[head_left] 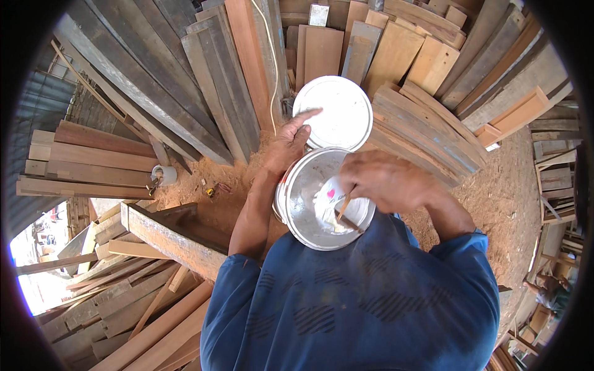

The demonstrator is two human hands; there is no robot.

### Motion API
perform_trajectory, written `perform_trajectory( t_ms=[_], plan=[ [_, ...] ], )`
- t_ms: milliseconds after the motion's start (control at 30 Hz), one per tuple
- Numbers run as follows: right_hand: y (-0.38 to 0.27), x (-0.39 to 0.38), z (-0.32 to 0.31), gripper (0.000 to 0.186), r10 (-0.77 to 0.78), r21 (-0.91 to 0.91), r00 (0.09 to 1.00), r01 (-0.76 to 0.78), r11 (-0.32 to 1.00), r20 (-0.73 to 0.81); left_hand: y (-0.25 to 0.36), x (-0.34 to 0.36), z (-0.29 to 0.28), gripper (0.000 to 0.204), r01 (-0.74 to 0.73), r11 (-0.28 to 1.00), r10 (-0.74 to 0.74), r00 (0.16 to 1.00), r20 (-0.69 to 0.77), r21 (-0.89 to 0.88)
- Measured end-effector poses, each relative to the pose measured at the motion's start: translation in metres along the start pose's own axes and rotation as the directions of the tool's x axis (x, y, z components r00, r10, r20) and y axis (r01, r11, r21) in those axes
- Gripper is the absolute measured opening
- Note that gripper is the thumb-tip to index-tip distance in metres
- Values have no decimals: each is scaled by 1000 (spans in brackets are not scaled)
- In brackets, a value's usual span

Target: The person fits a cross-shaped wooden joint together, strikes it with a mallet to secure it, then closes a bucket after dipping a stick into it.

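Observation:
My left hand [289, 143] is closed on the rim of a round white lid [339, 114], thumb and fingers on either side of it. Just below the lid is a white plastic bucket [297, 210], open at the top and close against my blue shirt. Inside it sits a white cup-like container [324, 203] with a pink heart mark. My right hand [387, 180], slightly blurred, reaches over the bucket's right rim with curled fingers. From those fingers a thin wooden-handled brush [343, 209] runs down to the container; whether they also grip the container is hidden.
Planks [216, 80] lean in rows at the back, and stacked boards [421, 133] lie at back right. A wooden trough-like piece [173, 238] stands at left beside a lumber pile [124, 297]. A small white pail [164, 175] rests on the sawdust-covered floor [501, 216].

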State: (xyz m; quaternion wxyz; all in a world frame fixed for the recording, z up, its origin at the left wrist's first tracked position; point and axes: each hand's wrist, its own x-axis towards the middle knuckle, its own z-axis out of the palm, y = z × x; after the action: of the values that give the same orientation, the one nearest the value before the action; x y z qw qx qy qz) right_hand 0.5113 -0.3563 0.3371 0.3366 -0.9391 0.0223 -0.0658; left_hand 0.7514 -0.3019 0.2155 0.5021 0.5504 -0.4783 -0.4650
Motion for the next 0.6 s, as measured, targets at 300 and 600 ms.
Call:
perform_trajectory(
  t_ms=[300,600],
  plan=[
    [46,-17,-59,5,207,639,964,-56,767,-165,-3,-6,0,71,-12,935,68,987,145,-353],
    [49,15,-42,11,329,697,934,-328,638,138,35,-7,-11,111,-143,973,214,858,468,-183]
  ],
)
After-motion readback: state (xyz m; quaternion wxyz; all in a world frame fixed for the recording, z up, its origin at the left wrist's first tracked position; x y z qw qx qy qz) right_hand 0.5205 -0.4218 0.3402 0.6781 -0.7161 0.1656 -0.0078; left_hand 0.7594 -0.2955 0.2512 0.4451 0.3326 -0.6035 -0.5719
